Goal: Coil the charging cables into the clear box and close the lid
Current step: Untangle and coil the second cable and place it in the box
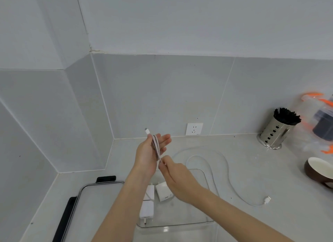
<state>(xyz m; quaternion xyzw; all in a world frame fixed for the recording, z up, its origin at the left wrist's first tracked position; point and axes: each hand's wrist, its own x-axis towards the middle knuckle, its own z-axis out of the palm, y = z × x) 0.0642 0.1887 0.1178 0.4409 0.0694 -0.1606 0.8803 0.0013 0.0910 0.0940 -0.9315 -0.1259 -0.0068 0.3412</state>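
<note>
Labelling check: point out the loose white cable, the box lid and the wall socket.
loose white cable (227, 167): head view, on its curved middle stretch.
box lid (93, 202): head view, on its clear panel.
wall socket (194, 128): head view, on its faceplate centre.

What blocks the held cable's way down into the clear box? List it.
Nothing visible. The braided cable, wound on the left hand and pinched by the right hand, hangs above the clear box, which is open; its lid lies left. Chargers sit inside.
</note>
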